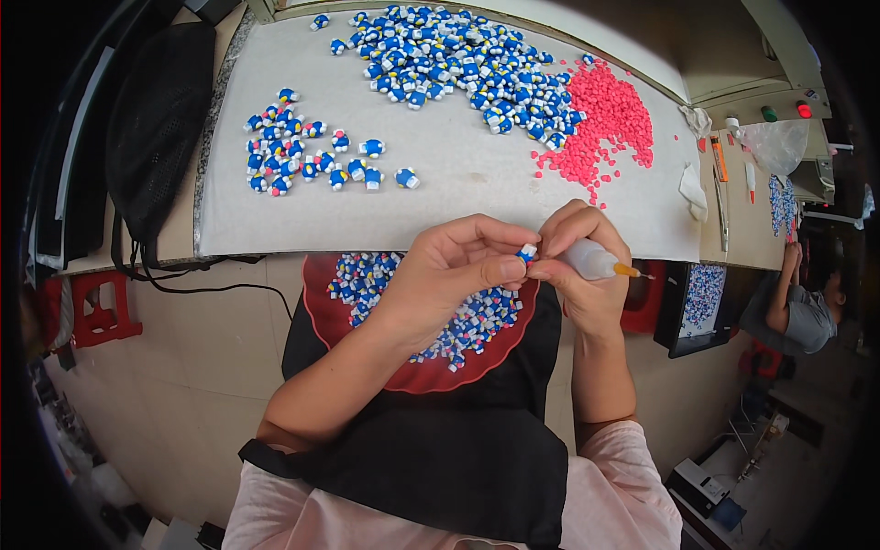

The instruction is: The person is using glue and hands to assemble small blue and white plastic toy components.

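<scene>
My left hand [438, 273] pinches a small blue and white figurine [526, 251] between thumb and fingertips. Close beside it, my right hand [594, 298] grips a translucent squeeze bottle [589, 259] whose orange nozzle points to the right, away from the figurine. The thumb and forefinger of this hand meet near the figurine; whether they hold a small piece is hidden. Beneath both hands, a red scalloped basin [400, 383] is filled with many similar blue and white figurines [477, 323], some with pink bits.
On the white-covered table [440, 206] lie a large heap of blue figurines [467, 64], a pile of pink pieces [610, 115] and a smaller figurine group [289, 151]. A black bag [160, 119] hangs at left. Another person [807, 312] works at far right. Red stools [101, 307] stand below.
</scene>
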A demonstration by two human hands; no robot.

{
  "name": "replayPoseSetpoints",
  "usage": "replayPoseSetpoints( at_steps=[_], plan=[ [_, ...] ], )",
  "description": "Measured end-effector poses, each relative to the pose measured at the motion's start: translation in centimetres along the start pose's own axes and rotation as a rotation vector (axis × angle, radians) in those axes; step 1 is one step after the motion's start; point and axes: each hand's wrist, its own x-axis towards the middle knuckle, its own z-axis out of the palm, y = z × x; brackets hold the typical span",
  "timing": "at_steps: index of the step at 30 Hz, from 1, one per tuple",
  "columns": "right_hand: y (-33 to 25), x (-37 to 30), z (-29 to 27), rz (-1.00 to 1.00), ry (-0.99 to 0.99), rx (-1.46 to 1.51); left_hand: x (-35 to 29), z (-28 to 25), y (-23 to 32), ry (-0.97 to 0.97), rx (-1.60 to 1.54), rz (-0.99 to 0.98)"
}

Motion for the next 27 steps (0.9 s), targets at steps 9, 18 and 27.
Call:
replayPoseSetpoints(
  at_steps=[9,18,27],
  plan=[
    [-0.8,-0.5,0.8,-0.492,0.014,-0.787,0.1,0.7,-0.8,0.011,-0.354,-0.102],
    [-0.9,-0.6,0.5,-0.381,0.099,-0.703,0.9,1.4,1.2,0.089,0.152,0.018],
    [-0.7,-2.2,-3.3,-0.264,0.224,-0.756,2.5,-1.6,5.8,0.097,1.956,0.690]
  ],
)
